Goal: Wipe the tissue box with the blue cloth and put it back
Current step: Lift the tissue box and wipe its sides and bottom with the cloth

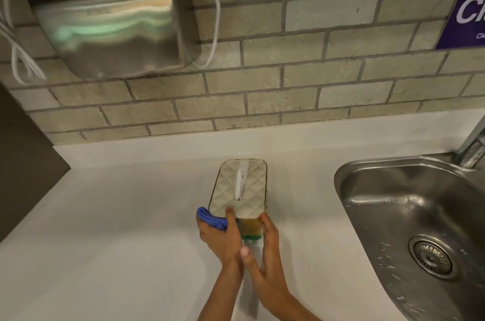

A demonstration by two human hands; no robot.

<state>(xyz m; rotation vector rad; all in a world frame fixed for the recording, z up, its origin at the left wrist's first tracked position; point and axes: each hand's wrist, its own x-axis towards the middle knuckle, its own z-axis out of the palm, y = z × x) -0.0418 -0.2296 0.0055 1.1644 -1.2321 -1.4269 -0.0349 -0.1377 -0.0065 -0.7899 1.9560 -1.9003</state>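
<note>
The tissue box (240, 189) has a cream quilted lid, gold-brown sides and a white tissue sticking out of its slot. It stands on the white counter (118, 228), its long side pointing toward the wall. My left hand (221, 238) holds the bunched blue cloth (210, 219) against the box's near-left corner, thumb resting on the lid. My right hand (265, 249) presses flat against the box's near-right side, fingers pointing up along it. My wrists meet just below the box.
A steel sink (409, 228) with a wet basin and drain lies to the right, its tap (472, 147) at the back right. A metal hand dryer (110, 29) with white cables hangs on the brick wall. A purple sign (464, 10) is at top right.
</note>
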